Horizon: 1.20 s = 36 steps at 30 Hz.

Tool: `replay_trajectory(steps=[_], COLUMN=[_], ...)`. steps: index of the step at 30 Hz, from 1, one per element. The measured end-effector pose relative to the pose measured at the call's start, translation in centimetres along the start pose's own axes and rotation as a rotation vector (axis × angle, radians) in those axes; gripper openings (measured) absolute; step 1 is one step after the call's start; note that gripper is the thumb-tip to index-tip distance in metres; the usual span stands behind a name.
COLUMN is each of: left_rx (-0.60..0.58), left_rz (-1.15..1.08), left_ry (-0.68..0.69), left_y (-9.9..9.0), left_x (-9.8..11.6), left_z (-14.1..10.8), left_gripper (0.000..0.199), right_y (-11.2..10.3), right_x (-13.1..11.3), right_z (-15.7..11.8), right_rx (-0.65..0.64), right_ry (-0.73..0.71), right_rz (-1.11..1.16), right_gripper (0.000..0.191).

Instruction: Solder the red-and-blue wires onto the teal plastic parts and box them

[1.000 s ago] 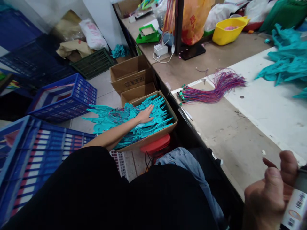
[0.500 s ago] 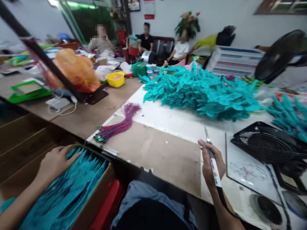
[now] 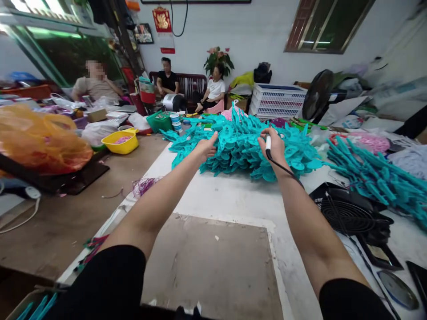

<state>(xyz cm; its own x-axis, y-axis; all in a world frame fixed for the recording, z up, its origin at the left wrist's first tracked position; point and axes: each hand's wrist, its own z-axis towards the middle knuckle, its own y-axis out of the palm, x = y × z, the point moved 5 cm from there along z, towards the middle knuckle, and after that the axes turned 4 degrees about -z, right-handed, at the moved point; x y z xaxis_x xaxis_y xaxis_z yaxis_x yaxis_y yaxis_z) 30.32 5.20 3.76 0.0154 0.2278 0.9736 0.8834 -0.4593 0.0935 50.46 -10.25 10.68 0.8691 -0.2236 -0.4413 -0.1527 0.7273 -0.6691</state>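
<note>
A large heap of turquoise pieces (image 3: 233,153) lies on the white sheet. My left hand (image 3: 207,147) reaches to the heap's left part, fingers apart, with nothing visible in it. At the heap's right part my right hand (image 3: 272,141) is wrapped round a soldering iron (image 3: 268,143) with a white handle; its tip is hidden. The iron's black cable runs back along my right forearm. Purple wires (image 3: 144,186) lie partly behind my left forearm, with their green and red ends (image 3: 90,249) showing below it.
Black fan (image 3: 347,209) and more turquoise pieces (image 3: 383,182) are on the right. A yellow basket (image 3: 120,141) and an orange bag (image 3: 43,138) stand left. Three people sit behind the table. A standing fan (image 3: 318,94) is at the back right.
My left hand has left the box of turquoise pieces and reached forward to the heap. My right hand has moved forward with the soldering iron. The view has turned up and to the right.
</note>
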Motion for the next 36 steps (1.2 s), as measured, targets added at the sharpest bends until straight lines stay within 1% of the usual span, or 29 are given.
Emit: replay_trajectory(steps=[2,5,8,10,12,14,17,19,21,24,25,26,28,30,31,33,35,36], left_rx=[-0.034,-0.059,-0.066,-0.091,-0.114,-0.118,-0.094,-0.066,-0.056,-0.107,-0.132,-0.158,-0.189,-0.182,-0.165,-0.105,-0.036,-0.001], left_rz=[-0.035,-0.054,-0.063,-0.085,-0.119,-0.146,-0.172,-0.184,-0.193,-0.220,-0.236,-0.256,-0.304,-0.348,-0.362,-0.377,-0.379,-0.384], left_ry=[-0.095,-0.150,-0.170,-0.175,-0.165,-0.132,-0.047,0.026,0.139,0.345,0.386,0.407,0.403,0.372,0.362,0.372,0.424,0.454], left_y=[1.8,3.6,4.8,5.4,6.1,6.5,6.6,6.1,5.1,2.8,2.0,1.2,-0.5,-2.0,-2.8,-4.6,-6.4,-7.4], left_x=[0.3,0.6,0.6,0.6,0.5,0.4,0.5,0.9,1.6,3.2,3.6,3.8,3.8,3.1,2.7,1.9,1.7,1.7], left_z=[2.1,4.1,5.3,5.7,5.9,5.9,5.5,4.9,4.0,1.8,1.0,0.2,-1.3,-3.0,-3.9,-6.1,-8.9,-10.6], left_gripper=[0.065,0.051,0.033,0.024,0.020,0.023,0.039,0.054,0.063,0.063,0.062,0.060,0.055,0.046,0.041,0.032,0.022,0.016], right_y=[1.6,3.6,5.3,6.2,6.8,7.1,7.2,7.1,6.6,5.4,4.8,4.0,2.1,-0.7,-2.4,-6.4,-10.8,-12.7], right_x=[1.0,2.7,4.0,4.5,4.6,4.6,4.0,3.3,2.6,1.3,0.8,0.2,-1.3,-3.1,-4.1,-6.0,-6.8,-6.8], right_z=[3.1,5.9,7.3,7.7,7.8,7.5,6.6,5.9,5.3,4.9,4.9,4.9,4.4,2.8,1.4,-3.0,-9.0,-12.4], right_rx=[-0.086,-0.152,-0.176,-0.202,-0.216,-0.210,-0.171,-0.136,-0.085,0.021,0.057,0.098,0.182,0.263,0.290,0.309,0.321,0.251], right_ry=[0.048,0.164,0.228,0.228,0.208,0.182,0.143,0.128,0.131,0.131,0.115,0.095,0.049,-0.009,-0.043,-0.142,-0.142,-0.098], right_rz=[-0.102,-0.195,-0.213,-0.202,-0.175,-0.143,-0.090,-0.063,-0.037,0.041,0.081,0.123,0.206,0.282,0.309,0.331,0.285,0.243], right_gripper=[0.034,0.039,0.045,0.047,0.049,0.050,0.051,0.052,0.050,0.041,0.038,0.035,0.034,0.037,0.037,0.038,0.035,0.033])
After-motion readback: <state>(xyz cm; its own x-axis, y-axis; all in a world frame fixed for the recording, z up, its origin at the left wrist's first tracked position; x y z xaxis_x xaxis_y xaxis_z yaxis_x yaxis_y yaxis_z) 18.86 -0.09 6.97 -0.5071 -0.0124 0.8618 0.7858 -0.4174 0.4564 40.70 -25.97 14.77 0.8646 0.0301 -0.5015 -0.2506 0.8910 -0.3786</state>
